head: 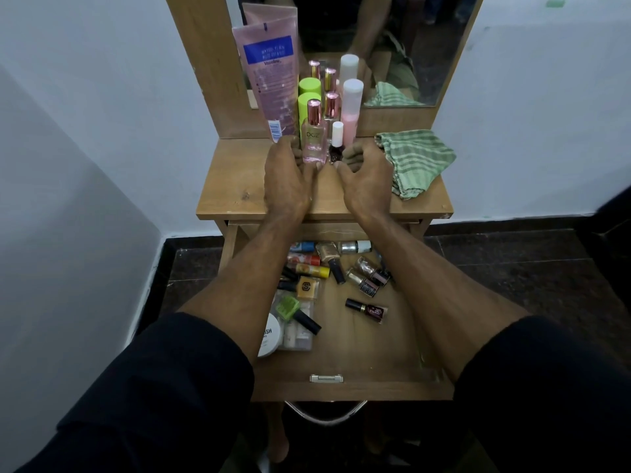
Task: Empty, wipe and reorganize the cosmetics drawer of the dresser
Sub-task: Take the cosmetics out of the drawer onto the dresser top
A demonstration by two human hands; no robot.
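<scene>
Both hands reach forward over the open drawer (355, 339) onto the desk (235, 179) of the dresser. The left hand (285, 179) curls round the left side of a pink perfume bottle (314, 138) with a rose-gold cap, thumb at its base — its grip looks closed on the glass. The right hand (367, 175) sits just to the bottle's 3 o'clock, fingers loosely curled beside a small dark nail polish bottle with a white cap (336, 145); whether that grip actually holds the polish cannot be told.

At 12 o'clock from the hands stands a cluster of cosmetics against the mirror (426, 46): a tall pink lotion tube (269, 83) at 11 o'clock, a lime-green capped container (309, 104), a second rose-gold capped bottle (331, 107) and a pink bottle with a white cap (351, 110). A green striped cloth (416, 162) lies crumpled on the desk at 3 o'clock.

The drawer, pulled out at 6 o'clock, holds scattered nail polish bottles (367, 310), lip balm tubes (307, 264) lying flat, and a white round jar (269, 336) at its left edge — partly under the left forearm.
</scene>
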